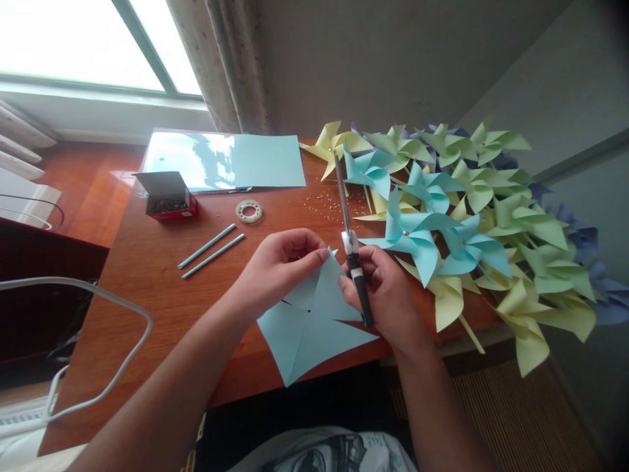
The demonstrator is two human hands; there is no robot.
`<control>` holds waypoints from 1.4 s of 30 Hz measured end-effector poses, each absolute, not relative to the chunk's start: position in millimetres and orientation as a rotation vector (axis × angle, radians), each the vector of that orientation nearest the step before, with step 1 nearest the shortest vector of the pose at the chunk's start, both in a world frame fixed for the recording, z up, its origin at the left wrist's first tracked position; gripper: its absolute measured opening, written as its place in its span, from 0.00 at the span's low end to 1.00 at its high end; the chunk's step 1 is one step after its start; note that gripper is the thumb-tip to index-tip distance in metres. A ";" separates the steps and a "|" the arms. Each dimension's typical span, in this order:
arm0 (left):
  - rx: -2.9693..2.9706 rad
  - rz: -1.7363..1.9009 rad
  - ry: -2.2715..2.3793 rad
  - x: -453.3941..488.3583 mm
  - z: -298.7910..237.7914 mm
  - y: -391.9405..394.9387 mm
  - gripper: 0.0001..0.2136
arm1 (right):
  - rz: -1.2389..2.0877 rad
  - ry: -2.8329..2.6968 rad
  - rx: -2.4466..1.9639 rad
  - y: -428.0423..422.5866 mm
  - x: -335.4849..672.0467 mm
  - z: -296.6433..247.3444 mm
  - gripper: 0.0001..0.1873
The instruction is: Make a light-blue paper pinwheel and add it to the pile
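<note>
A light-blue paper square (299,347), slit in from its corners with a small hole in the middle, lies at the table's front edge. Thumb and fingers of my left hand (287,262) are closed on its raised upper points. My right hand (386,292) is closed around a tool with a long narrow metal blade and a black-and-white handle (361,282); whether it is a knife or scissors seen edge-on I cannot tell. The blade points away from me, and my right thumb touches the paper's right side.
Many finished paper pinwheels (407,229) crowd the right. Two blue paper sticks (211,255), a tape roll (249,211) and an open red box (171,206) of small dark pieces lie left. Behind are blue sheets (268,160). A white cable (142,328) crosses the left.
</note>
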State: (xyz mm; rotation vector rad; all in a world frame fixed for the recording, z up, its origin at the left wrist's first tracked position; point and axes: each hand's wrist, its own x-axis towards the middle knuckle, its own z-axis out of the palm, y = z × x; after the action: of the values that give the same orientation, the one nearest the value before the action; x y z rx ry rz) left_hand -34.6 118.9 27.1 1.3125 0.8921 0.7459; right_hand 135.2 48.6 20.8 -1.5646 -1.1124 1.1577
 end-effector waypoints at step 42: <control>1.783 0.872 1.144 -38.5 18.1 124.0 0.07 | 0.081 -1.915 -2.132 29.8 164.0 1.8 0.16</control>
State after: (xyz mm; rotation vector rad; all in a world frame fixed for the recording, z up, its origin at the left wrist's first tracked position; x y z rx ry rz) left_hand -38.5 124.0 18.1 1.7827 1.1437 0.8716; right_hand 164.0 29.8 1.8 -2.1321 -1.9155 0.0808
